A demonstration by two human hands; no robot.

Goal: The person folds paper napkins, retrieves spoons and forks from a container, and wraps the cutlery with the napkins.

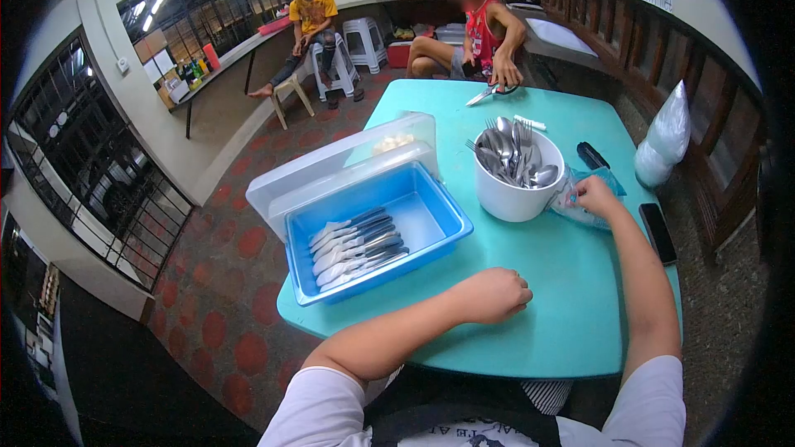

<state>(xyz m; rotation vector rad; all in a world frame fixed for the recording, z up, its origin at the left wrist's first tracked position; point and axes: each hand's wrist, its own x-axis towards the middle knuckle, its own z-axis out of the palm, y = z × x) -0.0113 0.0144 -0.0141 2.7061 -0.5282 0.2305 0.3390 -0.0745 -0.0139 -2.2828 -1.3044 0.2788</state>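
My left hand [493, 295] is closed in a fist over the near part of the turquoise table [546, 314]; its inside is hidden. To the right of the white tub, my right hand [598, 197] has its fingers closed on a clear plastic bag [580, 205]. Spoons and forks [515, 149] stand in the white tub [509, 203]. On the left, a blue tray [431, 211] holds several cutlery bundles [356, 248], their lower ends wrapped in white and their handles bare. A clear lid [331, 161] stands raised behind the tray.
Across the table, another person's hand [507, 73] holds scissors [483, 97]. A second person [313, 16] sits farther back. A phone [657, 233], a dark object [590, 156] and a white marker-like stick [530, 122] lie on the table. A wrapped plastic roll [665, 141] stands at the right edge.
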